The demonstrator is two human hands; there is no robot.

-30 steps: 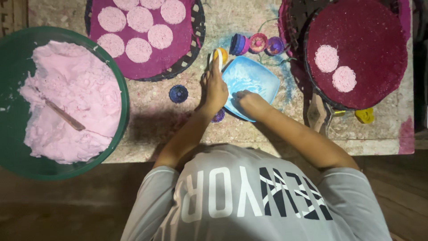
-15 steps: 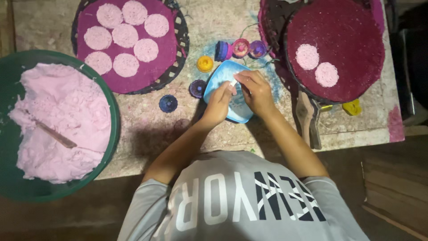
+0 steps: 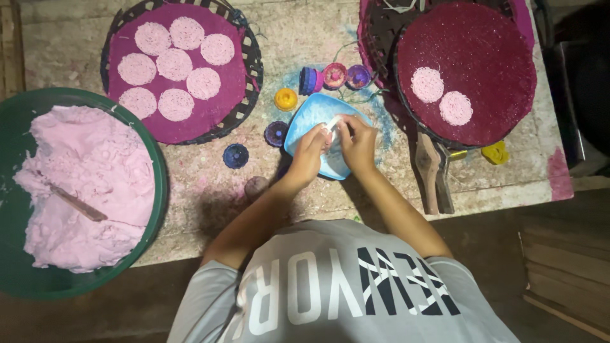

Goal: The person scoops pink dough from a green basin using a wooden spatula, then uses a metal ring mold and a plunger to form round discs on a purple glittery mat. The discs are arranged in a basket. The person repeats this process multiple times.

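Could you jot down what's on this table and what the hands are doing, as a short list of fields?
Left hand: over light blue plastic bowl, pinching a small white object
Right hand: touching the same white object
Left tray: round, magenta cloth, seven pink discs
Right tray: dark red, two discs
Green basin: pink dough, wooden stick
Beside the bowl: small coloured caps

Both arms fwd; left hand & right hand close together, fingers curled.

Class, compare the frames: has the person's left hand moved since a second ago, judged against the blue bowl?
Yes. The left hand has come from the blue bowl's left edge in over it, meeting the right hand.
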